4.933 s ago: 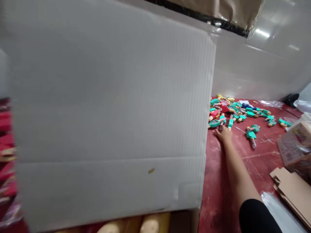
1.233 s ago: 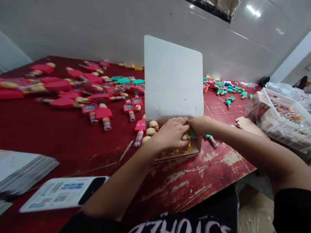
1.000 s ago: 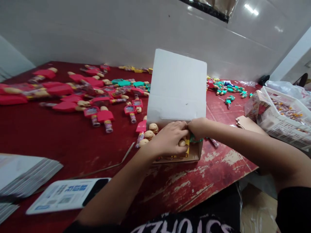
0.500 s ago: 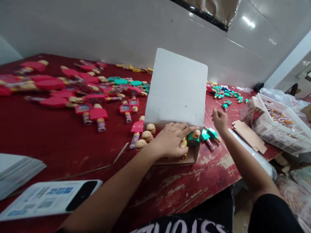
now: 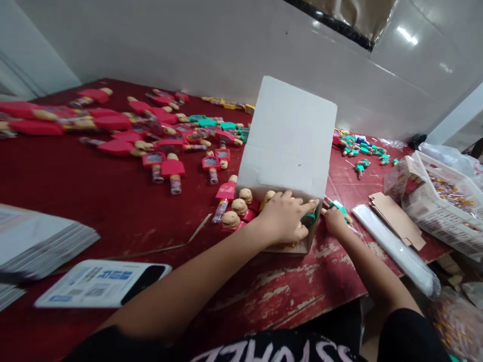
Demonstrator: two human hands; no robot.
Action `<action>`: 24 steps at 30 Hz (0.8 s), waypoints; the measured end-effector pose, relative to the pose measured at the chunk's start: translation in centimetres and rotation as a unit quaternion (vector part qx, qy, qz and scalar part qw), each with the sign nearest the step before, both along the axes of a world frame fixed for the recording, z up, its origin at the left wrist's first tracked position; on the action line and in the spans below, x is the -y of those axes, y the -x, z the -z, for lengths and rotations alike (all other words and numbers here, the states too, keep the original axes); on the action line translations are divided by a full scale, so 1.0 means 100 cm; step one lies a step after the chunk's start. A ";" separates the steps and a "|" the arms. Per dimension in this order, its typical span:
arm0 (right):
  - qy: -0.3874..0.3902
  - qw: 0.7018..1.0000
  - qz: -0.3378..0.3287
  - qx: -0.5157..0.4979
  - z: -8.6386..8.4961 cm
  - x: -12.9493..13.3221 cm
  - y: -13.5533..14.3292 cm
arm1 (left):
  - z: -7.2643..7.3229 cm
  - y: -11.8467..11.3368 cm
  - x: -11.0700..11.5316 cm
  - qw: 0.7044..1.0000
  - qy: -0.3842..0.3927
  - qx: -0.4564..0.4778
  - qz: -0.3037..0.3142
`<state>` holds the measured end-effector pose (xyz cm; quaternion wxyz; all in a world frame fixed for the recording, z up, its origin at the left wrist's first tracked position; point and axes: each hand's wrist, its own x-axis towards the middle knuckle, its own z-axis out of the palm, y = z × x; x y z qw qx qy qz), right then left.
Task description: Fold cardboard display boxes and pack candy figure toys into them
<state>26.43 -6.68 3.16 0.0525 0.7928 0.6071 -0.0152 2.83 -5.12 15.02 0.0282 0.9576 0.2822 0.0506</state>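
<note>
- Cardboard makes up the small brown box [image 5: 298,245] near the front edge of the red table [image 5: 94,201]; its tall white lid flap [image 5: 290,138] stands upright behind the opening, leaning a little away from the person
- left hand [image 5: 285,216] lies palm-down over the box opening, fingers spread and flat on the toys packed inside; it grips nothing that can be seen
- right hand [image 5: 334,219] rests on the table just beside the box's right wall, fingers curled around a green-bodied toy [image 5: 339,207]; how firm the hold is cannot be told
- that green toy lies just right of the box, its long axis running away from the person and slightly rightward, so the right hand is the nearer one and the opening is a short way to its left
- another green toy [image 5: 310,217] sits at the box's right corner, under the left fingertips
- three tan toy heads [image 5: 237,208] lie touching the box's left side
- scattered red toys [image 5: 166,151] cover the far left, more green ones [image 5: 362,151] the far right
- white basket [image 5: 445,201], flat cardboard pieces [image 5: 396,221] and a clear plastic roll [image 5: 396,251] lie to the right; a stack of sheets [image 5: 37,241] and a printed card [image 5: 101,281] to the left
</note>
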 end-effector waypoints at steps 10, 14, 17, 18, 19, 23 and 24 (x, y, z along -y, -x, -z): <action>-0.442 0.862 0.074 -0.238 -0.048 0.069 0.014 | 0.001 0.002 0.000 1.000 -0.006 -0.018 0.004; -0.655 0.678 -0.073 -0.325 -0.039 0.067 0.071 | 0.004 0.002 0.001 1.000 -0.014 -0.006 0.001; -0.639 0.659 -0.224 -0.327 -0.020 0.061 0.097 | 0.006 0.004 0.000 1.000 -0.018 0.003 0.006; -0.627 0.664 -0.250 -0.322 -0.014 0.059 0.101 | 0.006 0.004 -0.001 1.000 -0.018 0.005 0.008; -0.620 0.670 -0.257 -0.316 -0.010 0.059 0.102 | 0.007 0.004 -0.001 1.000 -0.018 0.006 0.009; -0.630 0.687 -0.183 -0.313 -0.007 0.058 0.100 | 0.008 0.005 -0.003 1.000 -0.013 0.011 0.006; -0.633 0.690 -0.161 -0.311 -0.008 0.058 0.100 | 0.009 0.005 -0.003 1.000 -0.012 0.013 0.006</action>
